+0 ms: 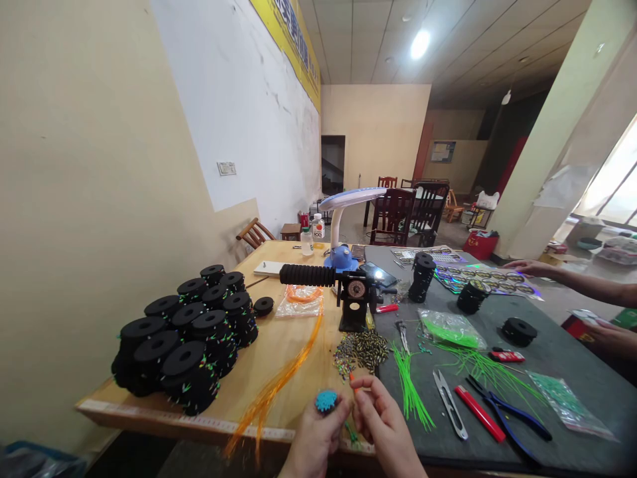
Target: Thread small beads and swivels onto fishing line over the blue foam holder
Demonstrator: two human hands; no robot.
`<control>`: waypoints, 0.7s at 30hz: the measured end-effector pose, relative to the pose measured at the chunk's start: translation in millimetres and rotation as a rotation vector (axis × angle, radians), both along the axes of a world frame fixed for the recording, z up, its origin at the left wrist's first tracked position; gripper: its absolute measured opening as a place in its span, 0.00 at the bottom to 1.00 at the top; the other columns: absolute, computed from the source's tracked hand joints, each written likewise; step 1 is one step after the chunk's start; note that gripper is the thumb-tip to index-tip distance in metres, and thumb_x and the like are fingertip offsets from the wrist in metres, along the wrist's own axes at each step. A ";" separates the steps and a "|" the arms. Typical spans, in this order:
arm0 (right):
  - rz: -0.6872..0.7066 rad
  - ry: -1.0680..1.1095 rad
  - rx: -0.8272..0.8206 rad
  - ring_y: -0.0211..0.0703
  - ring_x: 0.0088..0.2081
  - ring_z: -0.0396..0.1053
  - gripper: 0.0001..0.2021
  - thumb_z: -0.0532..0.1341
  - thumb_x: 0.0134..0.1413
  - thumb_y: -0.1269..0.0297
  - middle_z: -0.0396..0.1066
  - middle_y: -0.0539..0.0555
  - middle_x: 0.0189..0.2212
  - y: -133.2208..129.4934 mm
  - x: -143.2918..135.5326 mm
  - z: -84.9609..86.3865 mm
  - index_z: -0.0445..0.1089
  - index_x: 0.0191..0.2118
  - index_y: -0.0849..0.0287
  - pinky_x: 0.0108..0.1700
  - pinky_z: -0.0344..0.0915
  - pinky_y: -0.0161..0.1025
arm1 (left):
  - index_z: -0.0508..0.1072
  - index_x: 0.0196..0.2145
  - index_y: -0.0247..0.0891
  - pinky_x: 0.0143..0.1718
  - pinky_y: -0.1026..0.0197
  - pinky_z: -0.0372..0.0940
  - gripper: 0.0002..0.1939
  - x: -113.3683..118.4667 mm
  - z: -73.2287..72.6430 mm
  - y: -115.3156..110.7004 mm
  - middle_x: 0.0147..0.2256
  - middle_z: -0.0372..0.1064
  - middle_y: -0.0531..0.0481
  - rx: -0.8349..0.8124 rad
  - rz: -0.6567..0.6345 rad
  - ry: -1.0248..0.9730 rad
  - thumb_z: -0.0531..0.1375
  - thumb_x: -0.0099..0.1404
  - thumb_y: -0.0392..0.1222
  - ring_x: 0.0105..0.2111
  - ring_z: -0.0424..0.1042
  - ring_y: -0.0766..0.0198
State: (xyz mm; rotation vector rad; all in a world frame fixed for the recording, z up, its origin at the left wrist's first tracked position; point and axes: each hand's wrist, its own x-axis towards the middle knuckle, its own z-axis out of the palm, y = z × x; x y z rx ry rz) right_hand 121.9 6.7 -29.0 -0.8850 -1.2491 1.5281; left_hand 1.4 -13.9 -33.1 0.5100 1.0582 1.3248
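My left hand point(317, 435) is closed around a round turquoise cluster point(326, 400) of small bead-like pieces, which shows above its fingers. Beside it, my right hand point(382, 419) is closed in a pinch, with a small orange stick-like piece point(352, 380) poking up from the fingertips. Thin green bits point(352, 435) hang between the two hands. Just beyond the fingers lies a heap of small metallic beads point(362, 352). A bundle of orange strands point(283, 375) runs down the table to the left, and green strands point(411, 392) lie to the right.
Stacked black foam spools point(182, 362) crowd the left side. A winding device point(354, 299) and blue lamp point(341, 255) stand ahead. Thread snips point(449, 405), a red stick-shaped object point(479, 413) and pliers point(507, 408) lie right. Another person's hand point(530, 267) reaches toward printed sheets point(490, 282).
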 end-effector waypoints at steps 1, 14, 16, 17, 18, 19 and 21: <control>0.006 0.008 -0.014 0.30 0.18 0.47 0.26 0.59 0.50 0.37 0.52 0.40 0.16 0.8 0.0 0.0 0.63 0.40 0.57 0.20 0.44 0.28 | 0.70 0.20 0.34 0.17 0.69 0.43 0.25 0.6 1.5 -0.2 0.14 0.52 0.62 0.011 0.019 0.007 0.75 0.36 0.55 0.16 0.49 0.75; 0.055 -0.558 0.309 0.37 0.26 0.56 0.12 0.57 0.54 0.60 0.59 0.46 0.21 1.9 -4.6 -0.7 0.60 0.23 0.58 0.29 0.52 0.33 | 0.77 0.26 0.32 0.25 0.67 0.62 0.26 -12.2 11.6 20.9 0.22 0.69 0.51 0.145 0.164 -0.013 0.73 0.39 0.59 0.23 0.66 0.67; 0.050 -0.592 0.342 0.37 0.26 0.57 0.11 0.55 0.55 0.60 0.59 0.46 0.21 1.3 -5.7 -0.4 0.59 0.24 0.57 0.29 0.52 0.33 | 0.76 0.26 0.31 0.27 0.66 0.64 0.24 -9.1 15.7 22.9 0.23 0.70 0.50 0.100 0.184 -0.144 0.75 0.39 0.54 0.24 0.68 0.67; 0.049 -0.606 0.354 0.38 0.26 0.57 0.11 0.55 0.56 0.60 0.60 0.47 0.22 0.9 -6.0 -0.7 0.59 0.25 0.57 0.29 0.52 0.33 | 0.76 0.25 0.31 0.26 0.67 0.65 0.22 -7.1 17.8 23.8 0.23 0.70 0.50 0.082 0.189 -0.198 0.75 0.41 0.51 0.23 0.67 0.68; 0.046 -0.618 0.366 0.38 0.26 0.58 0.11 0.54 0.56 0.60 0.61 0.47 0.22 0.3 -6.0 -1.4 0.58 0.25 0.57 0.29 0.53 0.33 | 0.75 0.25 0.30 0.24 0.68 0.63 0.19 -5.0 19.9 24.8 0.22 0.68 0.51 0.068 0.182 -0.249 0.74 0.44 0.47 0.22 0.66 0.69; 0.038 -0.629 0.376 0.39 0.26 0.58 0.11 0.54 0.56 0.59 0.61 0.47 0.22 -0.4 -5.8 -2.4 0.58 0.25 0.56 0.29 0.53 0.33 | 0.74 0.25 0.30 0.21 0.71 0.61 0.15 -3.2 21.8 26.2 0.20 0.66 0.53 0.053 0.167 -0.299 0.73 0.49 0.44 0.20 0.64 0.72; 0.017 -0.652 0.391 0.39 0.26 0.59 0.12 0.53 0.57 0.57 0.62 0.48 0.22 -2.1 -4.5 -5.7 0.58 0.26 0.56 0.28 0.52 0.33 | 0.72 0.25 0.29 0.15 0.74 0.52 0.11 -1.7 25.1 30.7 0.18 0.60 0.56 0.021 0.126 -0.384 0.68 0.58 0.39 0.15 0.56 0.77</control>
